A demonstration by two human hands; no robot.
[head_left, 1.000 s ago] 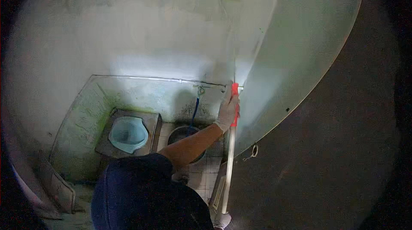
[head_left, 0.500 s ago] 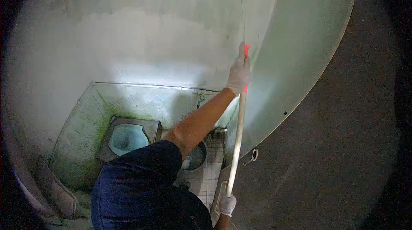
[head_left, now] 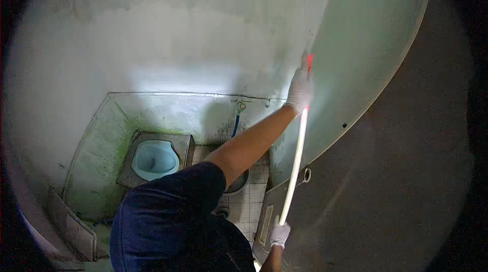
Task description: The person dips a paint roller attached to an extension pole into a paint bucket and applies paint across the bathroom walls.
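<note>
A long white pole [head_left: 294, 170] runs from low to high in front of the wall, with a slight bend in the picture. My left hand [head_left: 301, 89], in a white glove, is closed round its upper part, where a bright red piece [head_left: 310, 60] shows beside the fingers. What lies beyond the red piece cannot be made out. Lower down, my right hand [head_left: 279, 233], gloved as well, grips the pole's bottom end. The left arm reaches up across the view from a dark blue sleeve.
A light blue squat toilet [head_left: 156, 160] is set in a raised block at left. A tap [head_left: 241, 106] with a blue hose [head_left: 235, 126] is on the stained green wall. Partly behind my arm stands a dark tub [head_left: 238, 183]. A dark door [head_left: 351, 190] fills the right.
My left hand and the upper pole have moved right along the wall. The right hand has shifted a little right and up. The view has shifted slightly, and the blue hose now shows.
</note>
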